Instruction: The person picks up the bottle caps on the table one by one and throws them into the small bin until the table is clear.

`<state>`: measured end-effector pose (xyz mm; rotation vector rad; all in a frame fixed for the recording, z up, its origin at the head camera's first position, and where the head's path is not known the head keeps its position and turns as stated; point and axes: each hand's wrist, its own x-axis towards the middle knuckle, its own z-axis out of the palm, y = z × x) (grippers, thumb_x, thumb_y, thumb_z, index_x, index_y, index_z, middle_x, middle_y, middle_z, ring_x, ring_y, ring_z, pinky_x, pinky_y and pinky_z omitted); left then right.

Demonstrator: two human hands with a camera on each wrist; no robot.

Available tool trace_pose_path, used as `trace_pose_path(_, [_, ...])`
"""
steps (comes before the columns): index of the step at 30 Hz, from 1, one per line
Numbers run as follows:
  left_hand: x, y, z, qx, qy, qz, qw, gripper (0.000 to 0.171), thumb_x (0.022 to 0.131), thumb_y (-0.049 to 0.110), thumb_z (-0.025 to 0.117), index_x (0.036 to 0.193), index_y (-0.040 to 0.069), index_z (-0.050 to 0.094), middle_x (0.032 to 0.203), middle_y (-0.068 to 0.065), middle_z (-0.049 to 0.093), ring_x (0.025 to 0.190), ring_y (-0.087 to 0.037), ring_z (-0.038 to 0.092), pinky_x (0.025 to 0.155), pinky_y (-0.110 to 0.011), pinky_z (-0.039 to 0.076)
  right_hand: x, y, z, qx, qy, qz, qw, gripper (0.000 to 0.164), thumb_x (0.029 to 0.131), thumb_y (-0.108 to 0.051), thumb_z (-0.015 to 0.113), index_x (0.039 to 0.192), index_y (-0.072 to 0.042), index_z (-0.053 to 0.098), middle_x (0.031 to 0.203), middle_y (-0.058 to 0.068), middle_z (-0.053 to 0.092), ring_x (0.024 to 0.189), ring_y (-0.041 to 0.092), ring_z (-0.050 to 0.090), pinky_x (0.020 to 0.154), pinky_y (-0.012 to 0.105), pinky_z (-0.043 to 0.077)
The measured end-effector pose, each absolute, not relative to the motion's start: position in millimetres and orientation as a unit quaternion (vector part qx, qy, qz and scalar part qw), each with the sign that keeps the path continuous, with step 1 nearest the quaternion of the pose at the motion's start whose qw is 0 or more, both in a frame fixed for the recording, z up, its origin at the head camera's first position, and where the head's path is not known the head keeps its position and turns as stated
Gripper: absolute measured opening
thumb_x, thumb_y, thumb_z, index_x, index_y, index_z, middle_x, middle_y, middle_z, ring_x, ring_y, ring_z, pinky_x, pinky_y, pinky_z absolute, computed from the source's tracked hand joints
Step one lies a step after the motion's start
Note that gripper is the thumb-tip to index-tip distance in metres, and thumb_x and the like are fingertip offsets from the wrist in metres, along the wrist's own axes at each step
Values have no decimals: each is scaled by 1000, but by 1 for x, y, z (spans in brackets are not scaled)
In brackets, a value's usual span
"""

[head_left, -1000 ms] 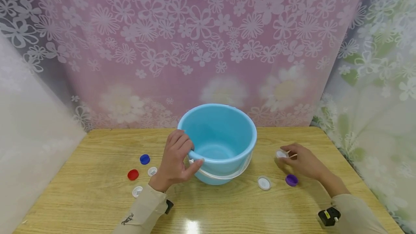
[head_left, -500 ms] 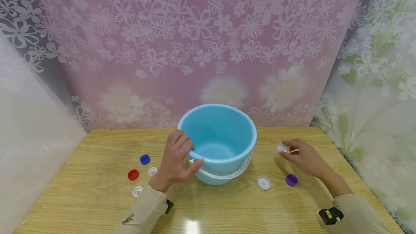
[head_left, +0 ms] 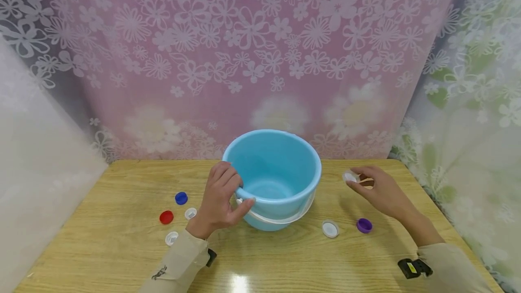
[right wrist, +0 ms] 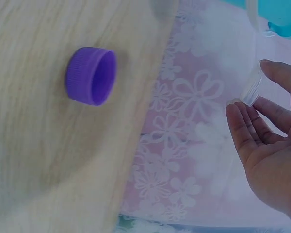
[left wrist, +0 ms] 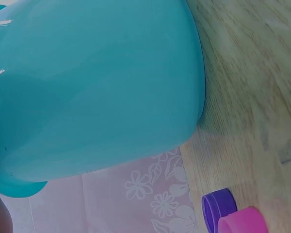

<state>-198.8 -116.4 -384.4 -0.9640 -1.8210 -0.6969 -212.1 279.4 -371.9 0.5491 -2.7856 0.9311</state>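
Observation:
A light blue bucket (head_left: 270,171) stands upright on the table with its white handle (head_left: 285,220) hanging at the front. My left hand (head_left: 221,196) grips its near left rim, fingers over the edge and thumb along the outside. In the left wrist view the bucket's wall (left wrist: 102,87) fills most of the picture. To the right of the bucket, my right hand (head_left: 378,191) pinches a whitish bottle cap (head_left: 351,177) above the table. The right wrist view shows the cap (right wrist: 252,87) as translucent and ribbed, between thumb and fingers.
Nearer than the right hand lie a purple cap (head_left: 364,225) and a white cap (head_left: 330,229). Left of the bucket are a blue cap (head_left: 181,198), a red cap (head_left: 166,217) and two white caps. A flowered curtain (head_left: 260,58) hangs behind the wooden table (head_left: 122,202).
My right hand has lifted the whitish cap off the table and moved it up and slightly left. The left hand stays on the bucket's rim.

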Motion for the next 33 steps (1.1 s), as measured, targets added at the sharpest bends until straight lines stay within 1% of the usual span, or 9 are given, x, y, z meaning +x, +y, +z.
trace_pose_path(5, [-199, -117, -385, -391, -742, -283, 466, 41, 91, 51, 43, 70, 15, 40, 73, 1, 40, 82, -25, 44, 81, -45, 32, -209, 273, -361, 178, -928, 316, 85, 50, 94, -33, 61, 130, -1, 53, 119, 16, 55, 99, 33, 59, 81, 46, 51])
trace_pose_path(7, [-200, -117, -385, -390, -742, -282, 466, 42, 91, 51, 43, 70, 15, 39, 73, 1, 40, 82, -25, 44, 81, -45, 32, -208, 270, -358, 180, -925, 322, 94, 49, 94, -33, 61, 131, -2, 53, 117, 14, 56, 100, 32, 59, 81, 45, 51])
trace_pose_path(9, [-200, -117, -385, -389, -742, -283, 467, 42, 91, 51, 43, 70, 15, 39, 72, 1, 40, 82, -25, 43, 80, -45, 32, -208, 266, -356, 182, -920, 329, 109, 48, 93, -31, 62, 132, -3, 54, 115, 12, 57, 99, 30, 60, 81, 38, 52])
trace_pose_path(11, [-200, -117, -386, -389, -741, -283, 468, 42, 91, 51, 43, 70, 15, 39, 72, 1, 40, 82, -25, 43, 80, -45, 32, -208, 263, -352, 186, -915, 336, 125, 47, 93, -29, 63, 131, -3, 55, 113, 11, 57, 98, 28, 60, 80, 29, 52])
trace_pose_path(15, [-200, -117, -386, -391, -739, -283, 470, 41, 91, 50, 43, 70, 15, 38, 72, 0, 39, 81, -25, 43, 80, -45, 31, -206, 257, -344, 196, -907, 342, 147, 45, 92, -26, 64, 129, -1, 56, 112, 10, 58, 96, 19, 58, 79, 15, 47])
trace_pose_path(20, [-200, -116, -385, -392, -738, -284, 470, 41, 91, 50, 43, 70, 15, 38, 73, 0, 40, 82, -25, 43, 80, -45, 31, -201, 253, -334, 201, -902, 348, 157, 42, 92, -23, 65, 127, -3, 58, 111, 8, 57, 93, 8, 55, 79, 11, 45])
trace_pose_path(25, [-199, -116, -386, -391, -740, -286, 467, 41, 91, 50, 42, 70, 14, 40, 73, 1, 40, 82, -25, 43, 81, -45, 31, -196, 248, -324, 207, -896, 359, 162, 38, 91, -21, 66, 125, -6, 60, 110, 6, 56, 93, 4, 54, 79, 10, 44])
trace_pose_path(28, [-199, -116, -385, -390, -740, -286, 467, 41, 91, 50, 42, 71, 14, 41, 72, 1, 40, 82, -24, 43, 81, -45, 31, -194, 243, -318, 211, -895, 359, 160, 38, 91, -21, 66, 126, -8, 59, 111, 4, 56, 95, 5, 56, 80, 9, 44])
trace_pose_path(33, [-199, -116, -385, -391, -739, -286, 468, 41, 91, 50, 43, 71, 14, 41, 72, 1, 40, 82, -24, 43, 81, -45, 32, -191, 234, -309, 223, -896, 348, 162, 42, 90, -22, 67, 129, -9, 58, 112, 4, 57, 97, 19, 59, 81, 8, 41])
